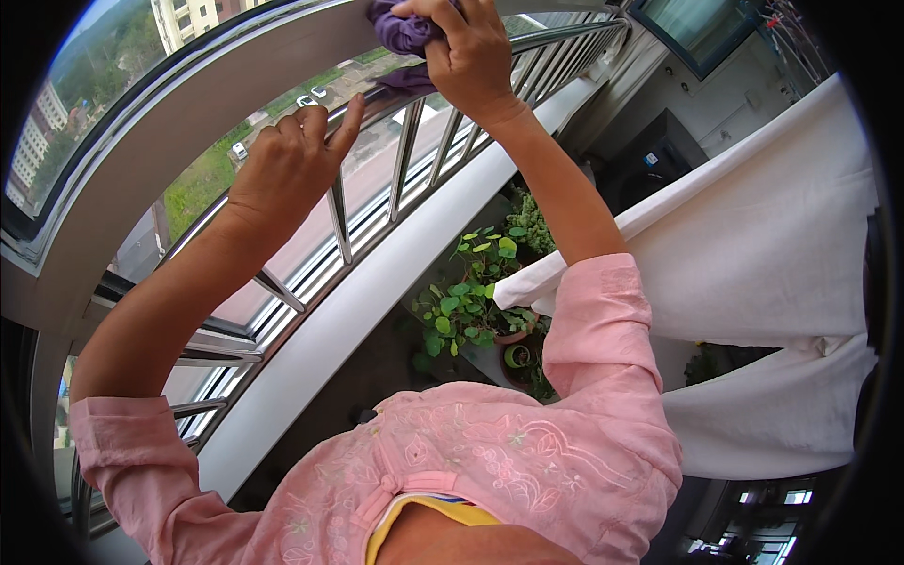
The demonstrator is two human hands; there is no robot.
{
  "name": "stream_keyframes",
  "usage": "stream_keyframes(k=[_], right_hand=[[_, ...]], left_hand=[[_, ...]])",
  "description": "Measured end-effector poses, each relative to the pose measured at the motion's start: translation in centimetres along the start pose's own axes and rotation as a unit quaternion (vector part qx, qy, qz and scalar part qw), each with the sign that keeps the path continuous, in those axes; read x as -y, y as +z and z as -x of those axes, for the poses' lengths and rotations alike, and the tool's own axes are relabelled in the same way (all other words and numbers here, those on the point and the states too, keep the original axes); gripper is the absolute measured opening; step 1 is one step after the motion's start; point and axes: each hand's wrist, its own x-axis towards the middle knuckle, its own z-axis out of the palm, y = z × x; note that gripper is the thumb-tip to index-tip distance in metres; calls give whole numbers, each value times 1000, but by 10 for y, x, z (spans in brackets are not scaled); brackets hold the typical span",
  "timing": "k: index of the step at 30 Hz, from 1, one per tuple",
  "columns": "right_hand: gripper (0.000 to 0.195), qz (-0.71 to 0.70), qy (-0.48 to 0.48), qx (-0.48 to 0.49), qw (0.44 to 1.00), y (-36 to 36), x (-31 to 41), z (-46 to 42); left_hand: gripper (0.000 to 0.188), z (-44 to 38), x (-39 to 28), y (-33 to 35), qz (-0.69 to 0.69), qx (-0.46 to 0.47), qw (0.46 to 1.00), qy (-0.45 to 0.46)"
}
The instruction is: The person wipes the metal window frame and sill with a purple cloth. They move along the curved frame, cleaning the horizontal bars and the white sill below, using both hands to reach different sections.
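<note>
My right hand (pixel 470 53), at the top of the view, grips a bunched purple cloth (pixel 402 28) against the white window frame (pixel 282 53). A loose end of the cloth hangs over the top rail of a stainless steel railing (pixel 385 106). My left hand (pixel 289 152) rests on that same rail, lower and to the left, its fingers curled over it and the index finger stretched out along it. No object shows in my left hand, and its palm side is hidden. Upright metal bars run from the rail down to the window sill (pixel 339 318).
Potted green plants (pixel 459 304) stand below the white sill. White curtain fabric (pixel 763 233) hangs at the right, near my right arm. Behind it are a dark appliance (pixel 650 155) and a dark-framed window (pixel 696 32). Parked cars and buildings show far below outside.
</note>
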Motion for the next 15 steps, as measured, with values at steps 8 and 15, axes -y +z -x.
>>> stream_keyframes(k=[8, 15], right_hand=[[36, 123, 152, 106, 975, 18, -97, 81], [36, 185, 204, 109, 955, 21, -195, 109]], left_hand=[[88, -3, 4, -9, 7, 32, 999, 14], [81, -4, 7, -15, 23, 46, 998, 19]])
